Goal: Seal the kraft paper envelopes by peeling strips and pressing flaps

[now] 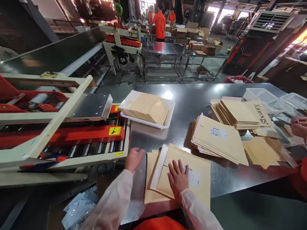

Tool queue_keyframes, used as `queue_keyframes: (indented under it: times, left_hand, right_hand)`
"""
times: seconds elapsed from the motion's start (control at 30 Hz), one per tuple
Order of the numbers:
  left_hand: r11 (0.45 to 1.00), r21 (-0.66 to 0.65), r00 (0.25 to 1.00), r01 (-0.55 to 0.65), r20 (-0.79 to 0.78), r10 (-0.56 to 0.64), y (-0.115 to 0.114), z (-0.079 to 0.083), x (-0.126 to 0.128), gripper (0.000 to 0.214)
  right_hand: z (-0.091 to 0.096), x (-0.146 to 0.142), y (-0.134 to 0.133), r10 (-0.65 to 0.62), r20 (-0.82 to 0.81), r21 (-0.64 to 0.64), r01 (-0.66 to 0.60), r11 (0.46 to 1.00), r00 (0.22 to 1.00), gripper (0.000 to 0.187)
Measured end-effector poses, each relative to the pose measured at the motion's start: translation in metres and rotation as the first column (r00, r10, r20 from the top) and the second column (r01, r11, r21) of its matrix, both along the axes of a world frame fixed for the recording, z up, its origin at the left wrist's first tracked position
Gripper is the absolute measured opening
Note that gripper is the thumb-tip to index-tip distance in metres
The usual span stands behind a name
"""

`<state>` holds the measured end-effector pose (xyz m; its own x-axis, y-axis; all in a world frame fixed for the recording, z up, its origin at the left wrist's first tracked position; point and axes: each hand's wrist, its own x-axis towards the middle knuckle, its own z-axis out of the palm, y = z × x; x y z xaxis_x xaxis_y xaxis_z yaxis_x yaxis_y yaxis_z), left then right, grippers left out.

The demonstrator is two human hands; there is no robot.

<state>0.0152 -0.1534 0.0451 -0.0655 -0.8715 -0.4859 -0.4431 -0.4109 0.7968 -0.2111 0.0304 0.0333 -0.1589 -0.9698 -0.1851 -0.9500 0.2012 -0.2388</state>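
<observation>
Lower centre of frame: your right hand (178,180) lay palm down, fingers spread, on a tan padded envelope (202,171). Your left hand (134,159) hung blurred just left of it; could not tell how its fingers were set, or whether they touched the metal table (192,99). Both your sleeves were pale, thin and wrinkled.

Envelope: flap end pointed to frame left, edged by a whitish, bubble-textured strip (160,166); long axis seemed to run left to right, dipping slightly rightward. Matte paper face, flat rectangle; white printed label (194,178) partly under your fingers. More tan paper showed beneath its left side.

Lower left: crumpled, glossy plastic packets (80,204).

Right of centre: fanned stack of labelled envelopes (230,143), square-cornered. Centre: shallow white plastic tray (170,118), holding a slanting row of envelopes (144,107). Left: red-and-cream machine (96,134) with shiny cylindrical rollers. Right edge: a co-worker's hand (299,127).

Top centre, farthest: a person in orange (159,25) near open cardboard boxes (181,33).
</observation>
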Motion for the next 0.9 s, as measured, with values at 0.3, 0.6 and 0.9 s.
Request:
queue_keyframes:
  times: [0.3, 0.6, 0.9]
  left_hand:
    - [0.671, -0.163, 0.684, 0.723, 0.31, -0.661, 0.075, 0.011, -0.116, 0.048]
    - [0.617, -0.162, 0.612, 0.771, 0.456, -0.646, 0.011, -0.013, -0.194, 0.041]
    - [0.439, -0.07, 0.441, 0.896, 0.254, -0.861, 0.183, -0.073, 0.0, 0.04]
  right_hand:
    - [-0.021, -0.006, 0.001, 0.013, 0.026, -0.025, -0.012, 1.0, 1.0, 0.052]
    - [-0.051, -0.007, -0.002, -0.057, -0.043, -0.034, 0.055, 0.998, 0.997, 0.064]
    - [-0.032, 0.016, -0.016, -0.153, -0.115, -0.017, 0.152, 0.988, 0.982, 0.063]
